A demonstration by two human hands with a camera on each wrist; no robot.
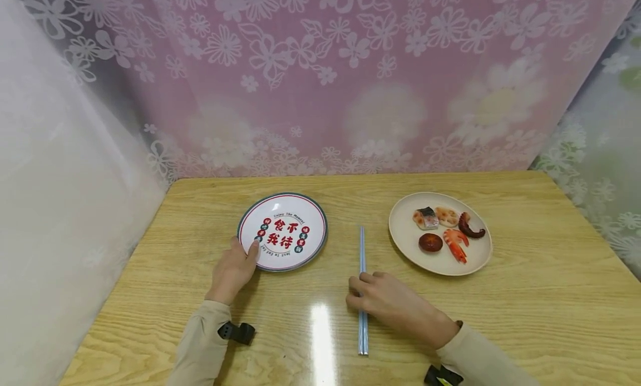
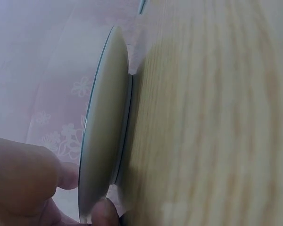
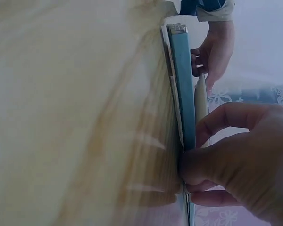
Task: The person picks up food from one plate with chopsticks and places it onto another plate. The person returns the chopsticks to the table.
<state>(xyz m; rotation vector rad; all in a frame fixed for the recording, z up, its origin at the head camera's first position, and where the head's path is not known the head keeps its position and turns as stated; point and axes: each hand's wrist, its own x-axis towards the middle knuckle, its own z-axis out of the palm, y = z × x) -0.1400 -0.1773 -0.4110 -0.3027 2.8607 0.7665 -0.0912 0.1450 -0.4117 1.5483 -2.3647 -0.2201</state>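
Observation:
A white plate (image 1: 312,213) with a dark rim, a red ring and red characters stands left of centre. My left hand (image 1: 234,270) grips its near-left edge, thumb over the rim; the left wrist view shows the plate's pale underside (image 2: 106,117) and a fingertip beneath it. Right of the plate, a pair of bluish metallic chopsticks (image 1: 363,250) lies lengthwise on the table. My right hand (image 1: 393,301) pinches them near their middle between thumb and fingers. In the right wrist view the square thick ends of the chopsticks (image 3: 181,80) sit at or just above the wood.
At the right stands a beige plate (image 1: 403,247) bearing a shrimp (image 1: 455,245), a brown mushroom cap (image 1: 430,242), a dark-skinned fish piece (image 1: 426,218), a lotus root slice (image 1: 447,216) and an octopus tentacle (image 1: 471,226). A floral curtain (image 1: 350,108) hangs behind the wooden table (image 1: 541,224).

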